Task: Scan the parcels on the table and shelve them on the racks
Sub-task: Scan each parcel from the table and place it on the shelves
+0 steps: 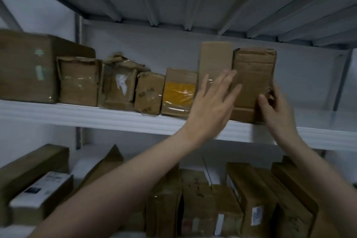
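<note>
The parcel (253, 83) is a tall, creased brown cardboard box with a crumpled top, standing upright at the front edge of the white shelf (116, 118), last in a row of boxes. The right hand (278, 108) grips its lower right corner. The left hand (210, 106) has straight, spread fingers against the thin box (214, 60) just beside it.

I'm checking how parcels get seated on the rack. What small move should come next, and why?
Probably push the box further back: its bottom edge sits at the shelf lip. The right hand grips its side and the left hand is flat beside it.
</note>
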The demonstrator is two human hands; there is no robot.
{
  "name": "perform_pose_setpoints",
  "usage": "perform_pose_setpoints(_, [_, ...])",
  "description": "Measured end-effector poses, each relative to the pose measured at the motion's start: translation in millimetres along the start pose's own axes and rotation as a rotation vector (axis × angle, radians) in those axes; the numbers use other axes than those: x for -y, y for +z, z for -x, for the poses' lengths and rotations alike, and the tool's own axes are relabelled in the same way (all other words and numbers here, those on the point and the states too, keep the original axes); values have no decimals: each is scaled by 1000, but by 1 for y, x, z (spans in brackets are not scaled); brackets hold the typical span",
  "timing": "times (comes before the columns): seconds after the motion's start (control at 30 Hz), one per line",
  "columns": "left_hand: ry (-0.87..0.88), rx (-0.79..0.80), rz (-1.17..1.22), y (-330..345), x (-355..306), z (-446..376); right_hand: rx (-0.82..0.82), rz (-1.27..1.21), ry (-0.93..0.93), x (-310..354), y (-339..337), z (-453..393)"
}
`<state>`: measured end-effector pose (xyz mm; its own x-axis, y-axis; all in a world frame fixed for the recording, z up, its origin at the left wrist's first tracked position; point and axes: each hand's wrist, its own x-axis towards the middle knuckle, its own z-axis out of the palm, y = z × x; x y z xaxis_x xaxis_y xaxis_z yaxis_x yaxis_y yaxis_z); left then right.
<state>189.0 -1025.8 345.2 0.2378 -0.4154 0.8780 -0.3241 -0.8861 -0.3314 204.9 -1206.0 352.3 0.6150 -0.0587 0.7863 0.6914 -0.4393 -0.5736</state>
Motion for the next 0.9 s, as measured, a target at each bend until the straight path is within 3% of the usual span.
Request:
perform_pose_setpoints(0.07, [39,-10,119,-6,3,42,-180,166,-114,0,17,30])
perform_pose_setpoints(0.13, [49,92,231,-14,8,95,-235,252,-184,-4,39,67])
perform_pose_setpoints(0.27, [-268,433,499,-24,36,214,119,93,-152,5,110,138])
perform_pose_setpoints(0.33, [-376,534,444,-38,57,262,311,101,-286,27,151,170])
perform_pose_setpoints(0.43, [-444,626,273,-74,98,322,425,116,-444,71,209,205])
perform_pose_setpoints(0.57, [-566,711,117,-126,158,413,647,15,-471,117,295,245])
perform_pose_setpoints(0.7, [-729,842,-44,-196,221,498,937,-112,-279,158,387,293])
perform_pose_setpoints(0.9, [-979,1106,-222,-300,317,597,1186,-123,-123,241,545,369])
